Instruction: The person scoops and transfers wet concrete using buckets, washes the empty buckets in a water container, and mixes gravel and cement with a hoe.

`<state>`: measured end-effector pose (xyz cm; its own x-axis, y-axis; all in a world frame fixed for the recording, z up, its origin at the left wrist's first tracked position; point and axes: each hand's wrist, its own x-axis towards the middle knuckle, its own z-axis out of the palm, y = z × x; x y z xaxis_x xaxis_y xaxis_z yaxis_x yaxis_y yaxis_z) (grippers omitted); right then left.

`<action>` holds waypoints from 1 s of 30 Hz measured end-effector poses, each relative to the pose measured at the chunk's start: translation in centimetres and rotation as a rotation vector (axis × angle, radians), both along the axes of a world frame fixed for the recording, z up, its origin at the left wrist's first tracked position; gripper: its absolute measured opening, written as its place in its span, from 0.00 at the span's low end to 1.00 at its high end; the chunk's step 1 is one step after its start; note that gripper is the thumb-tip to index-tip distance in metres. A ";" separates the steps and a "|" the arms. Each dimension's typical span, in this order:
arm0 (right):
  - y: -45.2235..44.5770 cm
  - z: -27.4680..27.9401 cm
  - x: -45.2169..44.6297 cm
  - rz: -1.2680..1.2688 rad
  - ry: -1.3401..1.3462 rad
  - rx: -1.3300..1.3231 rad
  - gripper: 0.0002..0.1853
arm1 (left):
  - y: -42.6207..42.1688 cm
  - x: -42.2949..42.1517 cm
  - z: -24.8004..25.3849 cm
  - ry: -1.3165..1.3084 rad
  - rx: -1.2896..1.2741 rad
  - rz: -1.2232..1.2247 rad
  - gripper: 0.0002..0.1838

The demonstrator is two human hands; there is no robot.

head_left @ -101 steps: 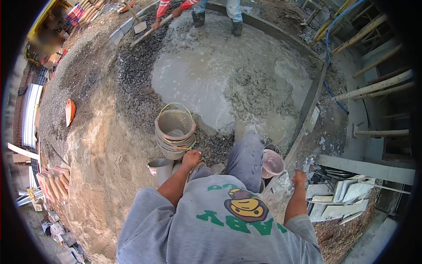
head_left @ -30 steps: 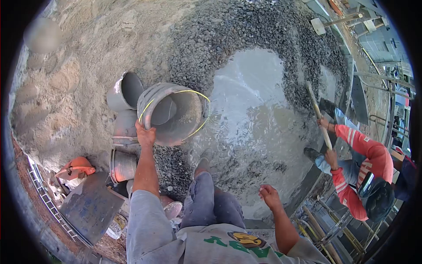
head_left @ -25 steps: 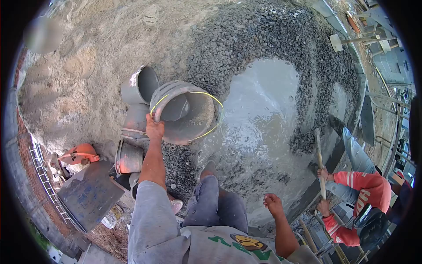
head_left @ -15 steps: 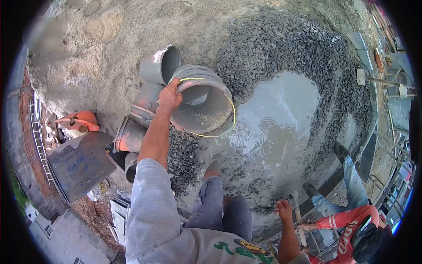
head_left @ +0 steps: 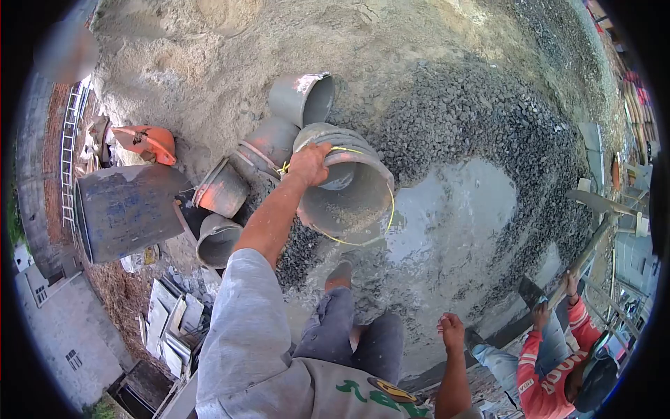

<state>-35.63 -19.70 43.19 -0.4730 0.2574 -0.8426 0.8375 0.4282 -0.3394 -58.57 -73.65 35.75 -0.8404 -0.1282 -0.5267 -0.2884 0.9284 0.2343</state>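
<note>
My left hand [head_left: 309, 165] grips the rim of a grey, cement-coated bucket [head_left: 380, 174], fingers wrapped over its edge. The bucket tilts with its mouth toward me; wet residue lines the inside. A yellow wire handle [head_left: 391, 209] loops around its opening. Other bucket bottoms seem nested behind it, though I cannot tell how many. Low on the right, my right hand [head_left: 451, 331] hangs with curled fingers, apart from any object. Grey watery slurry [head_left: 447, 209] pools just right of the bucket.
Dark gravel [head_left: 488, 119] rings the slurry. More buckets lie at left, including an orange-smeared bucket [head_left: 223, 188], near a blue-grey drum [head_left: 132, 209] and an orange container [head_left: 146, 143]. At right, a co-worker in a red top [head_left: 551, 373] holds a long-handled tool [head_left: 583, 255].
The view has shifted, so the buckets sit further right and lower. My left hand keeps its hold on the bucket. The co-worker now grips the long-handled tool with both hands.
</note>
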 end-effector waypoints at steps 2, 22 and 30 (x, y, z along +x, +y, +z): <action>0.5 0.6 -0.4 0.014 -0.019 0.023 0.11 | -1.3 0.7 1.5 -0.012 -0.019 -0.044 0.26; -3.5 -2.5 -11.7 0.411 0.233 -0.012 0.12 | -16.5 0.0 17.9 0.310 -0.260 0.169 0.24; 4.9 -10.9 -3.8 0.495 0.081 0.175 0.11 | -4.4 2.9 2.4 0.402 -0.219 0.111 0.28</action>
